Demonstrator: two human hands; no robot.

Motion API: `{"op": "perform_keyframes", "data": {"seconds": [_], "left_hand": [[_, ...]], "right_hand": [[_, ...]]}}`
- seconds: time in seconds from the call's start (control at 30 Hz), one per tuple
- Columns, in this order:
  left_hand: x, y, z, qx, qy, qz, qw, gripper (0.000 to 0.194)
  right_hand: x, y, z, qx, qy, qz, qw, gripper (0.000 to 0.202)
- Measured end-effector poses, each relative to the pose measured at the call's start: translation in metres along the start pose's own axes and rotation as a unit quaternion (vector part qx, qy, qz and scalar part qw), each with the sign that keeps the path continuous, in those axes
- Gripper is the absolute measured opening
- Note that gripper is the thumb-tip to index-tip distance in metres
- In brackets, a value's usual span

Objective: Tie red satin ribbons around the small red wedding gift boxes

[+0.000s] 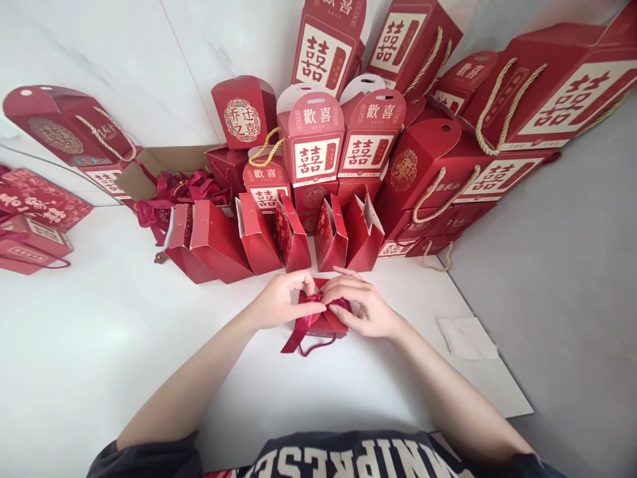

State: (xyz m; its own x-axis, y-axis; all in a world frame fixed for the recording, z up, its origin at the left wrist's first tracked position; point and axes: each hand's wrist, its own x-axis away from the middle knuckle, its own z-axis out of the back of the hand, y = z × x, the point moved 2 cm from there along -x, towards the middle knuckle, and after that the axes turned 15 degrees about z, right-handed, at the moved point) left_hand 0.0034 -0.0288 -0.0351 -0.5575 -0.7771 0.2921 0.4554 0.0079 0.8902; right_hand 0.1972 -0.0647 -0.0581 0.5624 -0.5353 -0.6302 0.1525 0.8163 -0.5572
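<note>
Left hand (279, 304) and right hand (367, 309) pinch the ribbon (297, 334), fingertips apparently closed; red box (329, 325) beneath, loose tail nearer left.

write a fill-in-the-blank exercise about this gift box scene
The left hand and right hand touch a dark red ____ on the small gift box.
The open cardboard box stands toward the person's ____ side.
The tabletop is coloured ____.
The large double-happiness box at upper right has a twisted rope ____.

Missing words: ribbon; left; white; handle
</note>
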Motion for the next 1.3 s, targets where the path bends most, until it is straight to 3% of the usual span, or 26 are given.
{"op": "perform_keyframes", "data": {"seconds": [0.1, 0.2, 0.33, 0.43, 0.53, 0.7, 0.83, 0.97, 1.07, 1.13, 1.17, 1.23, 1.3], "left_hand": [[0.003, 0.002, -0.002, -0.031, 0.019, -0.010, 0.999, 0.021], [0.009, 0.006, -0.008, -0.113, 0.094, -0.046, 0.988, 0.012], [0.016, 0.007, -0.023, -0.241, 0.227, -0.119, 0.936, 0.015], [0.017, 0.000, -0.031, -0.284, 0.280, -0.140, 0.907, 0.011], [0.017, -0.004, -0.032, -0.292, 0.281, -0.161, 0.900, 0.010], [0.017, -0.002, -0.027, -0.325, 0.244, -0.236, 0.883, 0.014], [0.020, 0.001, -0.025, -0.352, 0.235, -0.273, 0.864, 0.012], [0.021, 0.002, -0.026, -0.374, 0.237, -0.302, 0.844, 0.023], [0.021, 0.005, -0.025, -0.376, 0.267, -0.283, 0.841, 0.013], [0.021, 0.009, -0.020, -0.375, 0.302, -0.227, 0.847, 0.006], [0.022, 0.011, -0.017, -0.374, 0.311, -0.189, 0.853, 0.012], [0.024, 0.016, -0.010, -0.358, 0.290, -0.106, 0.881, 0.023], [0.026, 0.020, -0.004, -0.317, 0.228, -0.039, 0.920, 0.026]], "right_hand": [[0.001, 0.001, -0.002, -0.006, 0.019, -0.015, 1.000, 0.009], [0.001, 0.001, -0.005, -0.004, 0.046, -0.026, 0.999, 0.006], [0.003, 0.002, -0.007, 0.001, 0.068, -0.036, 0.997, 0.006], [0.003, 0.000, -0.007, 0.014, 0.054, -0.025, 0.998, 0.008], [0.003, -0.002, -0.006, 0.004, 0.045, -0.037, 0.998, 0.005], [0.004, -0.001, -0.002, -0.015, 0.068, -0.147, 0.987, 0.014], [0.002, 0.003, -0.002, -0.149, 0.051, -0.215, 0.964, 0.019], [-0.001, 0.005, -0.002, -0.268, 0.059, -0.256, 0.927, 0.020], [-0.002, 0.006, -0.003, -0.320, 0.087, -0.268, 0.905, 0.022], [-0.002, 0.006, -0.003, -0.329, 0.105, -0.277, 0.897, 0.021], [-0.001, 0.006, -0.003, -0.321, 0.111, -0.283, 0.897, 0.021], [0.001, 0.006, -0.003, -0.294, 0.116, -0.298, 0.901, 0.020], [0.002, 0.007, -0.003, -0.274, 0.112, -0.308, 0.904, 0.019]]}}
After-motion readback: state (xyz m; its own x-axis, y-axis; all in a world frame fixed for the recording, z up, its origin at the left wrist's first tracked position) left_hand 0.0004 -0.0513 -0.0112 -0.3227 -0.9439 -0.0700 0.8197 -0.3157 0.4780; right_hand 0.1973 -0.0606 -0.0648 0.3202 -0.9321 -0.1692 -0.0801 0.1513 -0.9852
